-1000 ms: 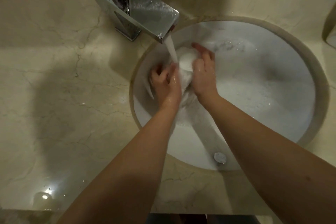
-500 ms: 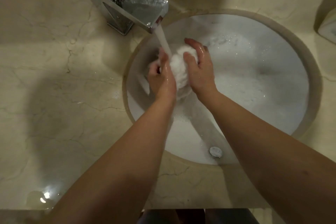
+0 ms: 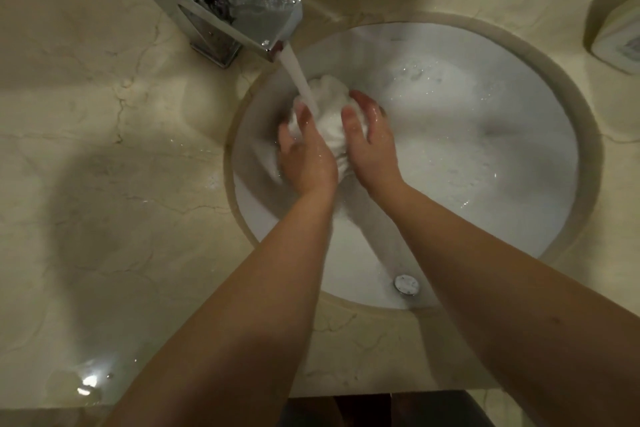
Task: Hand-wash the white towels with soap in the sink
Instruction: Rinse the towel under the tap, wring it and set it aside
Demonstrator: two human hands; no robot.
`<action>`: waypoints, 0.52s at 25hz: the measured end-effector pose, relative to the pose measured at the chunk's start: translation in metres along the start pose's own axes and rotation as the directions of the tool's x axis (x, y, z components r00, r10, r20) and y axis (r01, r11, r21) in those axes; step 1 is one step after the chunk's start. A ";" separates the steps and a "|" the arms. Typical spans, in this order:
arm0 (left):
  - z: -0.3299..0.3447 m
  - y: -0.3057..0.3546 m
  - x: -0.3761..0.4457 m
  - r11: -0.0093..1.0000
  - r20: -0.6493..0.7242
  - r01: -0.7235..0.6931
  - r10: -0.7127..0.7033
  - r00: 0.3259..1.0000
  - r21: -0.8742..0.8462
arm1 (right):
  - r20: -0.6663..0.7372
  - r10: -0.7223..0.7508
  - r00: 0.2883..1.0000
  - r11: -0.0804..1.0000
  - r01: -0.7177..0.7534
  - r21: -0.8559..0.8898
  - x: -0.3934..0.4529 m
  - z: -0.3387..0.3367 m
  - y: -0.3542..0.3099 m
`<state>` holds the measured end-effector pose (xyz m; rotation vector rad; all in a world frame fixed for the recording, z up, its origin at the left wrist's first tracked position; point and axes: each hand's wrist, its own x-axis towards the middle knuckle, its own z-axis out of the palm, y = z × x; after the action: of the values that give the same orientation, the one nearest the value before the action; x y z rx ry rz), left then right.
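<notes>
Left hand (image 3: 304,156) curled in a close grip round the left side of a bunched white towel (image 3: 329,114), fingers (image 3: 300,120) pressed into the wet cloth. Right hand (image 3: 369,139) cupped against the towel's right side, thumb in front and fingertips wrapped over the far edge, likewise holding it. Towel squeezed into a ball between both palms, raised above the soapy water in the sink (image 3: 585,156), toward the left part of the basin. Stream of water (image 3: 299,74) falling from the chrome tap (image 3: 221,0) straight onto the top of the towel, just beside the left fingers. Suds spread across the basin to the right of the hands. Round drain fitting (image 3: 406,284) on the near wall of the sink, between the two forearms. Marble table (image 3: 104,149) wet in patches near the rim. Pale container (image 3: 618,42) on the table at far right, partly cut off.
</notes>
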<state>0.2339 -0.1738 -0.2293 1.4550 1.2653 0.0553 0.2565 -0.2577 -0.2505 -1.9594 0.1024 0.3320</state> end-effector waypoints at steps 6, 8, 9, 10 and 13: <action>-0.024 0.003 0.003 0.967 0.200 -0.245 0.255 0.946 -0.074 | -0.141 0.244 0.960 0.967 -0.230 0.106 0.008 0.009 -0.022; -0.029 -0.005 0.002 0.946 0.280 -0.322 0.318 0.906 -0.033 | -0.162 0.428 0.889 0.899 -0.402 0.173 0.015 0.010 -0.030; -0.029 -0.008 0.004 0.935 0.288 -0.354 0.345 0.893 -0.021 | -0.132 0.471 0.872 0.876 -0.444 0.189 0.017 0.009 -0.032; -0.026 -0.010 0.008 0.922 0.265 -0.387 0.369 0.891 0.013 | -0.099 0.480 0.872 0.868 -0.456 0.196 0.018 0.010 -0.031; -0.008 -0.003 0.016 0.909 0.077 -0.401 0.394 0.916 0.112 | -0.081 0.390 0.917 0.918 -0.382 0.106 0.008 0.017 -0.022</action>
<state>0.2333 -0.1576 -0.2381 1.7961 0.9247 0.2124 0.2664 -0.2330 -0.2396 -1.8603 0.5674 0.4782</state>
